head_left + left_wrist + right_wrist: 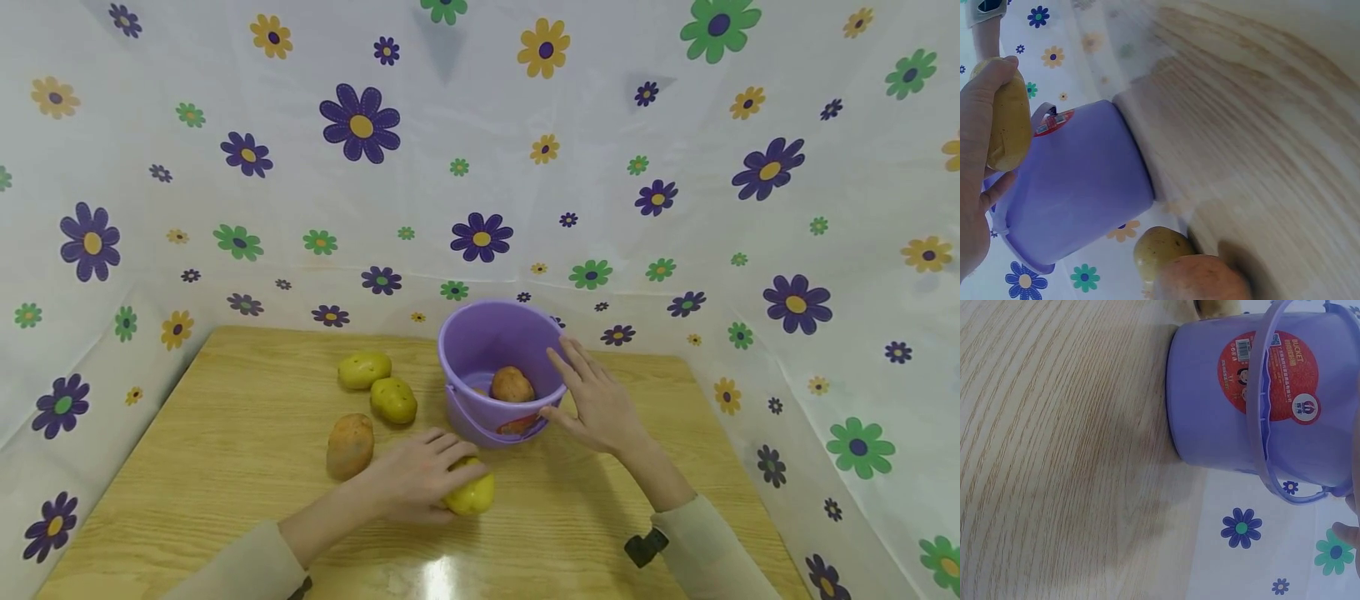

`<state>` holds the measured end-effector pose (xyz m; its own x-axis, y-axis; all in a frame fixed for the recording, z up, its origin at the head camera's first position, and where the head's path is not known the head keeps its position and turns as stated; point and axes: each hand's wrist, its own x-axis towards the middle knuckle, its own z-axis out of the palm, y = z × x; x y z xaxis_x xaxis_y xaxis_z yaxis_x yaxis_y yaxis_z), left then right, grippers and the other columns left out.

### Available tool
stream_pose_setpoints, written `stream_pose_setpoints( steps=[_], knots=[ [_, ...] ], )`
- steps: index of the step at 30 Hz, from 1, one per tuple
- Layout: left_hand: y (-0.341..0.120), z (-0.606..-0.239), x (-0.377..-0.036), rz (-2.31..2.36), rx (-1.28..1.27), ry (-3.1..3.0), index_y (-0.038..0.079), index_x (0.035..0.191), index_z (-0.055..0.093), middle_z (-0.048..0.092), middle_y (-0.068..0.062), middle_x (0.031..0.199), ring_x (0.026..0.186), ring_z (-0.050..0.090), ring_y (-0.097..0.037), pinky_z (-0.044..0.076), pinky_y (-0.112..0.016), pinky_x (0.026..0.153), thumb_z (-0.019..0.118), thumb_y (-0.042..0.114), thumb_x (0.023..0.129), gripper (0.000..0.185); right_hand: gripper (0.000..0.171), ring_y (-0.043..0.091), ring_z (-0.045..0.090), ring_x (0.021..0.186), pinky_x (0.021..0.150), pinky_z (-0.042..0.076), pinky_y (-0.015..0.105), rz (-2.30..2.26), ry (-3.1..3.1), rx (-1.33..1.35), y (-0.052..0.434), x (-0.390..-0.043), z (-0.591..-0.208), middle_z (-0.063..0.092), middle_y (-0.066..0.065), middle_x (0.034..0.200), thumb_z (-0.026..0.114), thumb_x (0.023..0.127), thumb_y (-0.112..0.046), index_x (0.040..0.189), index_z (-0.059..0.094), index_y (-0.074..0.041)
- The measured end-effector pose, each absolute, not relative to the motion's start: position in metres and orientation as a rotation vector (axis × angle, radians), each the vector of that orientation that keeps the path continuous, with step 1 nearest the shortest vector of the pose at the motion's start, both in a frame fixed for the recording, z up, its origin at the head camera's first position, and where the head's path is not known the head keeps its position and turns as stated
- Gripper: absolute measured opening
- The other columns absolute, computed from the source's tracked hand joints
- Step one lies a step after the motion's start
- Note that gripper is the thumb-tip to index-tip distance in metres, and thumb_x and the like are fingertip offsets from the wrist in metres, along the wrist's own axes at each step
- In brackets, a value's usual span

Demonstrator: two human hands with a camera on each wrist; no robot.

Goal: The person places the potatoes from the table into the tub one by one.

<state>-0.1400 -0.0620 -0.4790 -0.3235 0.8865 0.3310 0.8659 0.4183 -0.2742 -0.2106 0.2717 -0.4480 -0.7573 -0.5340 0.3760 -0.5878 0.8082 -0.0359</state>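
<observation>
In the head view my left hand (420, 475) grips a yellow potato (472, 490) low in front of the bucket. The left wrist view shows this potato (1011, 122) between thumb and fingers. A purple bucket (468, 423) stands upright toward the back of the table, its handle hanging down at the front. My right hand (600, 408) is at the bucket's right rim with its fingers spread and fairly straight. Inside the bucket lies a brown potato (512, 384), with a bit of another showing beside it. A red label (1272, 375) is on the bucket's side.
Left of the bucket lie two yellow potatoes, one farther back (364, 369) and one nearer (393, 401). A brown potato (350, 447) lies closer to the left forearm. The wooden table (247, 417) is bordered by a flowered white sheet (420, 200) behind and at both sides.
</observation>
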Motion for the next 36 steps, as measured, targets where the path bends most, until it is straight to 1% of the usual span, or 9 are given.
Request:
stream_pose_setpoints(
  steps=[10,15,19,25,28,32,36],
  knots=[
    [-0.058,-0.468,-0.137,-0.026,-1.477,-2.161,0.020,0.135,0.063,0.069,-0.001,0.124,0.110,0.067,-0.017,0.057,-0.034,0.101,0.089,0.063,0.070,0.082,0.095,0.043,0.032,0.159,0.118,0.044,0.067,0.228,-2.650,0.861,0.272,-0.209,-0.448,0.028,0.019,0.174,0.028,0.101,-0.080,0.166,0.032,-0.011],
    [-0.056,-0.460,-0.139,-0.088,-1.474,-2.153,0.020,0.137,0.063,0.070,-0.001,0.127,0.113,0.067,-0.017,0.058,-0.034,0.102,0.091,0.060,0.069,0.083,0.096,0.044,0.032,0.159,0.119,0.043,0.067,0.228,-2.657,0.863,0.272,-0.209,-0.447,0.028,0.020,0.174,0.027,0.101,-0.080,0.166,0.033,-0.011],
    [-0.053,-0.454,-0.143,-0.101,-1.478,-2.135,0.019,0.139,0.062,0.069,-0.002,0.131,0.116,0.067,-0.019,0.058,-0.036,0.106,0.090,0.060,0.070,0.085,0.096,0.044,0.031,0.159,0.119,0.042,0.067,0.229,-2.661,0.863,0.272,-0.209,-0.447,0.028,0.020,0.174,0.026,0.101,-0.081,0.166,0.032,-0.010],
    [-0.051,-0.443,-0.148,-0.078,-1.455,-2.099,0.019,0.138,0.062,0.069,-0.002,0.126,0.113,0.068,-0.018,0.058,-0.037,0.106,0.088,0.062,0.072,0.083,0.097,0.044,0.031,0.159,0.119,0.043,0.067,0.220,-2.664,0.859,0.272,-0.209,-0.447,0.028,0.020,0.174,0.024,0.100,-0.082,0.166,0.033,-0.010],
    [-0.052,-0.437,-0.152,-0.082,-1.445,-2.104,0.018,0.139,0.061,0.069,-0.003,0.128,0.116,0.068,-0.019,0.058,-0.038,0.108,0.086,0.063,0.074,0.083,0.098,0.044,0.030,0.160,0.120,0.042,0.066,0.217,-2.665,0.858,0.272,-0.210,-0.447,0.028,0.020,0.174,0.023,0.100,-0.082,0.166,0.032,-0.010],
    [-0.051,-0.431,-0.159,-0.107,-1.434,-2.112,0.018,0.139,0.061,0.069,-0.004,0.131,0.121,0.068,-0.022,0.057,-0.040,0.110,0.087,0.063,0.074,0.083,0.096,0.043,0.030,0.160,0.120,0.041,0.066,0.217,-2.672,0.859,0.272,-0.209,-0.446,0.027,0.020,0.174,0.025,0.101,-0.081,0.166,0.032,-0.010],
    [-0.049,-0.425,-0.164,-0.082,-1.412,-2.109,0.018,0.139,0.062,0.069,-0.003,0.130,0.119,0.068,-0.021,0.057,-0.038,0.109,0.086,0.063,0.074,0.082,0.095,0.043,0.030,0.160,0.120,0.042,0.066,0.213,-2.680,0.858,0.272,-0.208,-0.445,0.027,0.019,0.174,0.027,0.101,-0.080,0.166,0.032,-0.011]
  ],
)
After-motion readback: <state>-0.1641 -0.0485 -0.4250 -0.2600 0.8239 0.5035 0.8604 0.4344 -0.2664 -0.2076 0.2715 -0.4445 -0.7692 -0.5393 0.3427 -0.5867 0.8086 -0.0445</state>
